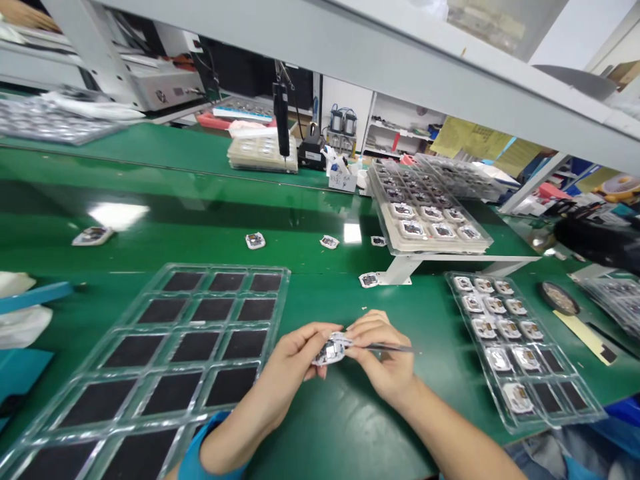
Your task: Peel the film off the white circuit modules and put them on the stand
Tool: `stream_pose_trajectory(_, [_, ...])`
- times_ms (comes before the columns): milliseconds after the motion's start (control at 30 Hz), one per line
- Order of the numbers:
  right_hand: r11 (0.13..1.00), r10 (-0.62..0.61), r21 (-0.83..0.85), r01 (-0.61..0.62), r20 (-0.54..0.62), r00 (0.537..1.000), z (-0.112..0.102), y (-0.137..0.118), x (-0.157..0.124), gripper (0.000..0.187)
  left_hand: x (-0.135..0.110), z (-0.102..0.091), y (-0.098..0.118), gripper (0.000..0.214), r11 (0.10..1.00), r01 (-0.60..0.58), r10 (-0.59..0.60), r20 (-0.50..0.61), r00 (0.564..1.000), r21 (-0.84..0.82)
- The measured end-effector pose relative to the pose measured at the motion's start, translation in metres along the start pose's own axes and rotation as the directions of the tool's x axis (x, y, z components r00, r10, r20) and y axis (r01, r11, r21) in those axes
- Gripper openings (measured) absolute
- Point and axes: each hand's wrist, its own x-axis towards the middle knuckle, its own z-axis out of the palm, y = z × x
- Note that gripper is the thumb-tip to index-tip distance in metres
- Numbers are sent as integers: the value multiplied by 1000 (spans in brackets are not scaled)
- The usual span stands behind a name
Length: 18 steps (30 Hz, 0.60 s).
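Note:
My left hand (295, 360) is closed on the edge of a small white device housing (330, 350) with electronics showing inside. My right hand (383, 353) pinches a thin pair of metal tweezers (395, 347), whose back end sticks out to the right. The tweezers' tip meets the housing's right side, where my fingers partly hide it. Both hands are above the green table (345, 427). On my left lies a clear tray (240, 400) with black-lined compartments. To my right, another clear tray (505, 370) carries several similar white housings.
A white stand (405, 270) bears stacked trays (425, 207) of housings. Loose housings lie around it and along the back, one housing (255, 241) behind the left tray. An electric screwdriver (281, 117) hangs overhead. A round dish (559, 298) sits at the far right. A shelf beam (350, 53) crosses above.

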Motion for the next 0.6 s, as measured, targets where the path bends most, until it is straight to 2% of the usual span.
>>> stream_pose_trajectory(67, [997,-62,-49,63,33,998,-1,-2,2,5,0,0,2,50,1000,7,-7,2,1000,0])
stream_pose_trajectory(200, [994,-82,-67,86,59,995,-1,-3,4,4,-2,1,3,49,1000,27,-27,12,1000,2])
stream_pose_trajectory(600, [999,-43,-30,44,44,998,-4,-3,5,5,-3,1,3,45,999,34,-34,6,999,-15])
